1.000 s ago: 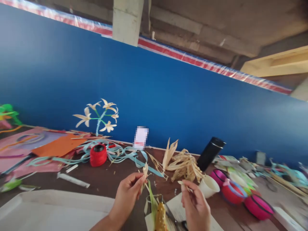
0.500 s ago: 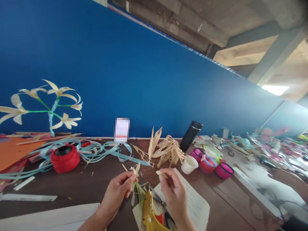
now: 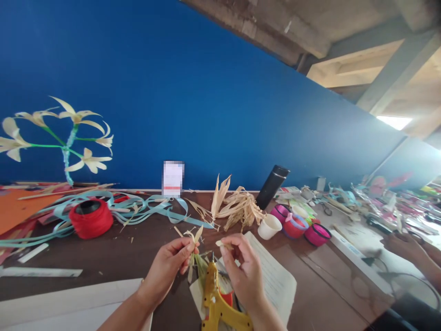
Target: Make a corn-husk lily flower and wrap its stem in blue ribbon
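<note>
My left hand (image 3: 171,259) is closed on a small corn husk flower (image 3: 197,234), whose pale petals stick up past the fingertips. In my right hand (image 3: 244,266), thumb and finger pinch a single pale husk petal (image 3: 219,243). A short gap separates the two hands. Between and below them lies a yellow glue gun (image 3: 213,294), its nozzle pointing away from me. Green husk strips (image 3: 200,266) lie beside the nozzle. Farther back on the table sits a heap of dried corn husks (image 3: 241,211).
A red ribbon roll (image 3: 90,220) and tangled light blue ribbon (image 3: 138,214) lie left, near a standing husk flower stem (image 3: 67,158). A white cup (image 3: 269,227), black bottle (image 3: 272,187) and pink containers (image 3: 317,235) stand right. Another person's hand (image 3: 406,248) is at far right.
My right hand has moved slightly left, bringing the petal nearer to the flower in my left hand. The view has shifted a little. The other person's hands show more clearly.
</note>
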`<state>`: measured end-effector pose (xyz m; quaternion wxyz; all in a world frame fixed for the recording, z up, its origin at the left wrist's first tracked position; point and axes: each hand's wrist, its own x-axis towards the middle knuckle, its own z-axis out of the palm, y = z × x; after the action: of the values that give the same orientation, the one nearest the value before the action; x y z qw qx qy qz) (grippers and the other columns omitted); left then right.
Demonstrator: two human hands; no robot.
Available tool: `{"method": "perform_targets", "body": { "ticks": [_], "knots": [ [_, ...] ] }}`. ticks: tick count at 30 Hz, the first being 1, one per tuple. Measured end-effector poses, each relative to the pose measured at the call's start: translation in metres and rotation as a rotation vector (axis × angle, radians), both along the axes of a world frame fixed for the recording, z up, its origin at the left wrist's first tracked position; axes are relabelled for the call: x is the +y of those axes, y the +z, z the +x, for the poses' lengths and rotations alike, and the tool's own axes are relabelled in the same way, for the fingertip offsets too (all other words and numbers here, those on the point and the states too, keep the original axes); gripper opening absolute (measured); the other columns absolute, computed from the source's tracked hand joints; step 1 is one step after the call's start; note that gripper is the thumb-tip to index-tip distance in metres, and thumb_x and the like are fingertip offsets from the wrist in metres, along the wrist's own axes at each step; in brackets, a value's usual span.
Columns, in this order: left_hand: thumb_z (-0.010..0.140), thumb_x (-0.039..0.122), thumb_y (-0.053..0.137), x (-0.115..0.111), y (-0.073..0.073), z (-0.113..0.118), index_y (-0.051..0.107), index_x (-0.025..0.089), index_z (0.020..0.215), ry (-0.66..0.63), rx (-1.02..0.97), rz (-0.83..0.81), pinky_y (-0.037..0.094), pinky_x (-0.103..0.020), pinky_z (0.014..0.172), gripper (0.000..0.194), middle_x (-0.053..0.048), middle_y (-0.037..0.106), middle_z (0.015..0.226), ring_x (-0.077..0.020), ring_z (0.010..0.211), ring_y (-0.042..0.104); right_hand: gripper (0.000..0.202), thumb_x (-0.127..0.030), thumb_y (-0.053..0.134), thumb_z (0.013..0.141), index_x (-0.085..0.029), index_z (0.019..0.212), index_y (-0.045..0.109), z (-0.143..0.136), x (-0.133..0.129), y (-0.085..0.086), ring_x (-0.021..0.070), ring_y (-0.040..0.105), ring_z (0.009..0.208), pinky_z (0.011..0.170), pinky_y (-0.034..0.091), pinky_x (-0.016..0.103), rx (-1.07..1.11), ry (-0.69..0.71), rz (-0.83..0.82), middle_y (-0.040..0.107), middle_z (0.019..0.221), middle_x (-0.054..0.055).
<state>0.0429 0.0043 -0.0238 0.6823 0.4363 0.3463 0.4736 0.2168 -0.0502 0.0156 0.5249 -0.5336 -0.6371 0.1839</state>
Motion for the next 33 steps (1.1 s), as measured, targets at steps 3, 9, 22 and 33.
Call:
{"method": "perform_targets", "body": {
  "ticks": [3, 9, 22, 33],
  "knots": [
    [0.074, 0.040, 0.067, -0.001, 0.000, 0.001, 0.065, 0.013, 0.074, 0.005, 0.035, 0.017, 0.026, -0.017, 0.042, 0.027, -0.001, 0.060, 0.069, -0.0021, 0.045, 0.035, 0.008, -0.020, 0.055, 0.083, -0.020, 0.089, 0.060, -0.005, -0.001, 0.000, 0.0113, 0.050, 0.061, 0.057, 0.041, 0.023, -0.014, 0.024, 0.005, 0.057, 0.078, 0.001],
    [0.074, 0.041, 0.066, -0.003, 0.002, 0.002, 0.065, 0.012, 0.075, 0.028, 0.121, 0.072, 0.028, -0.018, 0.043, 0.029, 0.000, 0.059, 0.064, -0.0033, 0.044, 0.036, 0.010, -0.025, 0.056, 0.083, -0.019, 0.089, 0.061, -0.009, -0.001, -0.003, 0.0108, 0.049, 0.060, 0.056, 0.041, 0.022, 0.067, 0.021, -0.037, 0.058, 0.077, 0.001],
    [0.065, 0.046, 0.071, -0.009, 0.008, 0.003, 0.068, 0.013, 0.072, 0.047, 0.127, 0.056, 0.032, -0.019, 0.042, 0.034, 0.004, 0.052, 0.048, -0.0069, 0.042, 0.041, 0.014, -0.030, 0.057, 0.083, -0.020, 0.091, 0.060, -0.010, 0.002, -0.013, 0.0083, 0.043, 0.051, 0.047, 0.036, 0.019, 0.184, 0.132, -0.221, 0.051, 0.063, -0.003],
    [0.066, 0.047, 0.070, -0.011, 0.011, 0.002, 0.067, 0.013, 0.075, 0.026, 0.161, 0.073, 0.034, -0.019, 0.043, 0.035, 0.004, 0.052, 0.048, -0.0071, 0.042, 0.041, 0.015, -0.026, 0.058, 0.081, -0.020, 0.094, 0.060, -0.013, 0.004, -0.014, 0.0082, 0.044, 0.053, 0.046, 0.035, 0.018, 0.182, 0.141, -0.214, 0.053, 0.066, -0.003]
  ]
}}
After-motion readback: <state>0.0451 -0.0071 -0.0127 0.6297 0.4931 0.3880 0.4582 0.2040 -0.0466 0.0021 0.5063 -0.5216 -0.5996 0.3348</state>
